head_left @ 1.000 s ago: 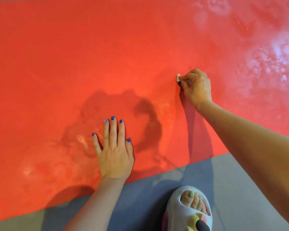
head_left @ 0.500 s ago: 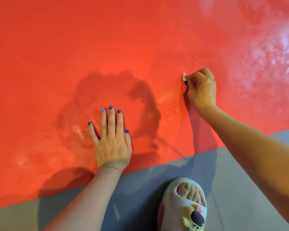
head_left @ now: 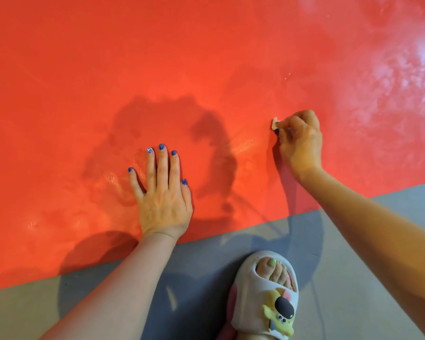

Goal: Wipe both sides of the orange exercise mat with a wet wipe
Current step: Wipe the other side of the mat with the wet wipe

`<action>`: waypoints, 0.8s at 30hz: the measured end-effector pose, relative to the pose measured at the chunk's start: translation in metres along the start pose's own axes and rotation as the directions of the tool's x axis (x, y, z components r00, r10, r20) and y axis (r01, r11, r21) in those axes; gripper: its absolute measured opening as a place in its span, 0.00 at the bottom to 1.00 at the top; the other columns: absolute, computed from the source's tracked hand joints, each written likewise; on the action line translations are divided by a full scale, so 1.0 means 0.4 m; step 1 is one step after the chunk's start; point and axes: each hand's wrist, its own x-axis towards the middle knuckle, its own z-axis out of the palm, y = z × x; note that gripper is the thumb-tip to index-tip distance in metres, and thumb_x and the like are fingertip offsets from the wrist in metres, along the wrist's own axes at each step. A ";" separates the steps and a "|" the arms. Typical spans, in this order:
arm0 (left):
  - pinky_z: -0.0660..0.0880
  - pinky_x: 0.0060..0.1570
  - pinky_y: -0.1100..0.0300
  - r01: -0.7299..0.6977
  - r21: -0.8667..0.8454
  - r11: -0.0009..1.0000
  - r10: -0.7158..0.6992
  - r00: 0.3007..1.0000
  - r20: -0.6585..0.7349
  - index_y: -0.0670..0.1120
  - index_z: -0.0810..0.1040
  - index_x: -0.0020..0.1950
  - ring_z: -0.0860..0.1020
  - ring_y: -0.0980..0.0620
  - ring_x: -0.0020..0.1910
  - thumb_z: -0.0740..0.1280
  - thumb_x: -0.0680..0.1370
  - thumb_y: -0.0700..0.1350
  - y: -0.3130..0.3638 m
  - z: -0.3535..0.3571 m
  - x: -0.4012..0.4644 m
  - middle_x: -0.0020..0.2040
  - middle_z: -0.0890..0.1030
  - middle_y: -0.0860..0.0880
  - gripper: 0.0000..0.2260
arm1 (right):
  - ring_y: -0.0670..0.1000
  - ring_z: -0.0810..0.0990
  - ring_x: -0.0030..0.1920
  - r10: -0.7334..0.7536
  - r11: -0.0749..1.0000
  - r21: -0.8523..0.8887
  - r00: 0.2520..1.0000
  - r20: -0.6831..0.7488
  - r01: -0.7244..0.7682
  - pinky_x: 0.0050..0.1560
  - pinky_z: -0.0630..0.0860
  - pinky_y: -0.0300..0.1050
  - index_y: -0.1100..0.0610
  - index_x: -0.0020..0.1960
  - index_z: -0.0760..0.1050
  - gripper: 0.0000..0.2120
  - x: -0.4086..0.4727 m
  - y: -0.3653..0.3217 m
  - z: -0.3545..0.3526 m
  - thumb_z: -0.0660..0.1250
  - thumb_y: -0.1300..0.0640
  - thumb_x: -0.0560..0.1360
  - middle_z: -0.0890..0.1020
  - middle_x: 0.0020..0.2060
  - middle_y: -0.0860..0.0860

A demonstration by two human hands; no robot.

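The orange exercise mat lies flat and fills most of the view, its near edge running diagonally across the grey floor. Wet glossy patches shine at the upper right of the mat. My left hand rests flat on the mat near its edge, fingers straight and spread. My right hand is curled on the mat to the right and holds a small wad of wet wipe, which pokes out white past my fingertips; most of the wipe is hidden in the hand.
Grey floor lies along the mat's near edge. My foot in a white slipper with a cartoon charm stands on the floor just below the mat's edge, between my two arms.
My right hand with the wipe has drawn a little toward me and to the right across the mat. The left hand stays flat in place; the view shifted slightly.
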 end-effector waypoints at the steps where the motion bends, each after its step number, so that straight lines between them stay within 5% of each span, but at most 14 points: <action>1: 0.50 0.75 0.31 0.000 0.001 1.000 0.000 1.000 0.003 0.43 0.61 0.81 0.52 0.42 0.82 0.55 0.81 0.48 0.001 0.000 0.000 0.82 0.58 0.44 0.27 | 0.61 0.77 0.43 0.031 1.000 0.002 1.000 -0.003 -0.031 0.45 0.75 0.55 0.60 0.40 0.80 0.09 -0.010 -0.010 0.003 0.64 0.59 0.76 0.75 0.42 0.57; 4: 0.49 0.75 0.31 0.002 -0.007 1.000 -0.002 1.000 0.004 0.43 0.62 0.80 0.51 0.42 0.82 0.55 0.81 0.48 0.001 -0.001 -0.001 0.82 0.58 0.44 0.27 | 0.61 0.77 0.41 -0.119 0.992 0.047 0.990 0.080 0.115 0.43 0.73 0.53 0.59 0.39 0.78 0.10 -0.087 -0.095 0.030 0.64 0.60 0.78 0.76 0.39 0.57; 8: 0.49 0.75 0.31 0.002 -0.021 1.000 -0.002 1.000 -0.002 0.43 0.62 0.80 0.52 0.43 0.82 0.56 0.81 0.47 -0.004 0.000 0.001 0.82 0.58 0.44 0.27 | 0.59 0.77 0.42 -0.441 0.894 0.231 0.842 0.311 0.383 0.42 0.74 0.50 0.59 0.42 0.79 0.10 -0.191 -0.154 0.044 0.62 0.59 0.79 0.78 0.41 0.55; 10: 0.50 0.75 0.31 0.004 -0.019 1.000 -0.004 1.000 0.000 0.43 0.61 0.81 0.51 0.43 0.82 0.55 0.81 0.47 -0.004 -0.001 0.000 0.82 0.58 0.44 0.27 | 0.59 0.77 0.42 -0.429 0.902 0.175 0.860 0.276 0.394 0.44 0.74 0.52 0.58 0.42 0.79 0.08 -0.144 -0.094 0.027 0.63 0.60 0.77 0.78 0.40 0.55; 13: 0.49 0.75 0.31 -0.001 -0.015 1.000 0.002 1.000 0.014 0.43 0.60 0.81 0.51 0.43 0.82 0.54 0.82 0.48 -0.002 -0.004 0.002 0.82 0.57 0.44 0.27 | 0.60 0.77 0.43 -0.165 0.986 -0.005 0.982 0.092 0.167 0.44 0.73 0.56 0.57 0.41 0.79 0.06 -0.067 0.016 -0.020 0.65 0.61 0.75 0.79 0.40 0.56; 15: 0.49 0.75 0.31 -0.001 -0.016 1.000 0.001 1.000 0.020 0.43 0.59 0.81 0.50 0.43 0.82 0.53 0.82 0.48 -0.001 -0.004 0.002 0.82 0.56 0.44 0.27 | 0.60 0.76 0.43 -0.058 0.998 -0.029 0.997 0.049 0.059 0.44 0.73 0.53 0.58 0.40 0.78 0.05 -0.075 0.020 -0.023 0.65 0.62 0.74 0.78 0.40 0.56; 18: 0.49 0.75 0.31 0.003 -0.017 1.000 -0.003 1.000 0.024 0.43 0.60 0.81 0.50 0.42 0.82 0.53 0.82 0.48 -0.001 -0.003 0.002 0.82 0.56 0.44 0.27 | 0.58 0.75 0.41 -0.201 0.978 0.080 0.973 0.112 0.193 0.43 0.72 0.50 0.58 0.39 0.77 0.08 -0.161 -0.078 0.017 0.64 0.62 0.76 0.76 0.38 0.56; 21: 0.49 0.75 0.31 0.001 -0.015 1.000 -0.001 1.000 0.019 0.43 0.60 0.81 0.50 0.43 0.82 0.54 0.81 0.48 -0.002 -0.006 0.001 0.82 0.57 0.44 0.27 | 0.57 0.73 0.39 -0.463 0.884 0.222 0.840 0.283 0.412 0.42 0.72 0.50 0.60 0.41 0.78 0.09 -0.263 -0.152 0.042 0.61 0.63 0.77 0.77 0.39 0.55; 24: 0.49 0.75 0.31 0.003 -0.023 1.000 -0.003 1.000 0.016 0.43 0.60 0.81 0.50 0.43 0.82 0.54 0.82 0.48 -0.004 -0.004 0.001 0.82 0.57 0.44 0.27 | 0.58 0.76 0.40 -0.454 0.890 0.204 0.839 0.301 0.408 0.44 0.73 0.51 0.58 0.41 0.79 0.11 -0.216 -0.092 0.015 0.61 0.59 0.79 0.79 0.39 0.54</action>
